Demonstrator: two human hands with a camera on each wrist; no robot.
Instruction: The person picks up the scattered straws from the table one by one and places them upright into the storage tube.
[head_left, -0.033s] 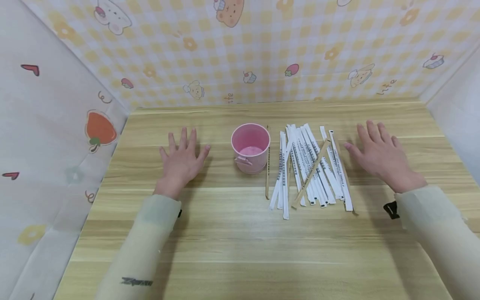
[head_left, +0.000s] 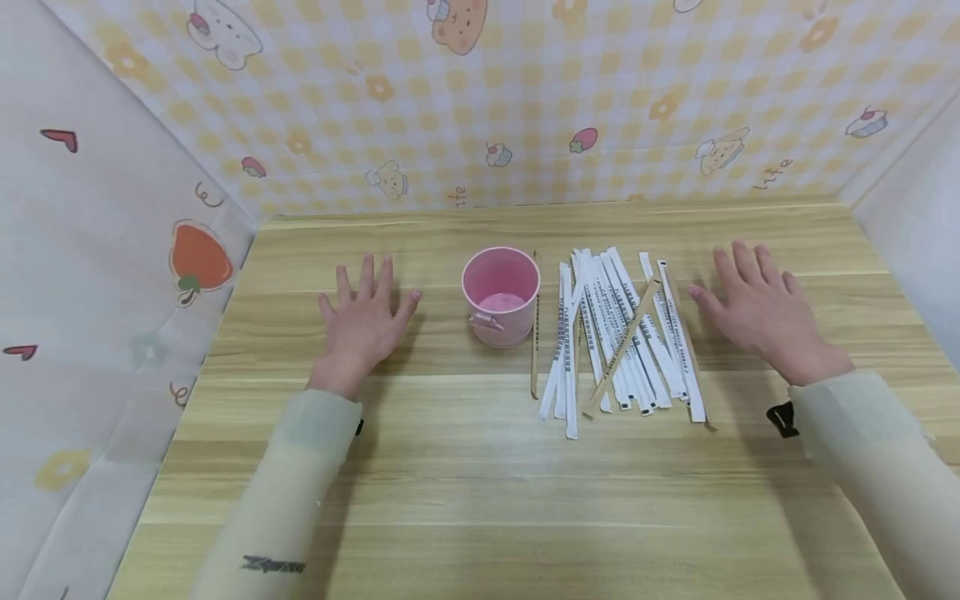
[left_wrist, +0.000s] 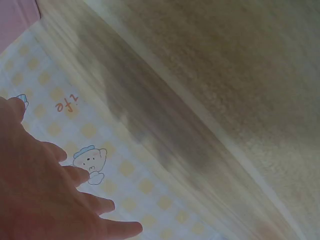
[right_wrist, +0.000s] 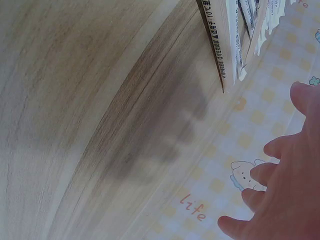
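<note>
A small pink bucket stands upright mid-table, its inside bare and its handle folded at the front. Just right of it lies a loose pile of straws in paper wrappers, mostly white with printed text, some brown. One brown-wrapped straw slants across the top, and another lies against the bucket's right side. My left hand is palm down left of the bucket, fingers spread, holding nothing. Right of the pile my right hand is likewise spread and holds nothing. Both wrist views show straight fingers and a shadow on the wood.
The wooden table reaches back to a yellow checked cloth wall with cartoon prints. White cloth walls flank it, the left one printed with a strawberry and hearts.
</note>
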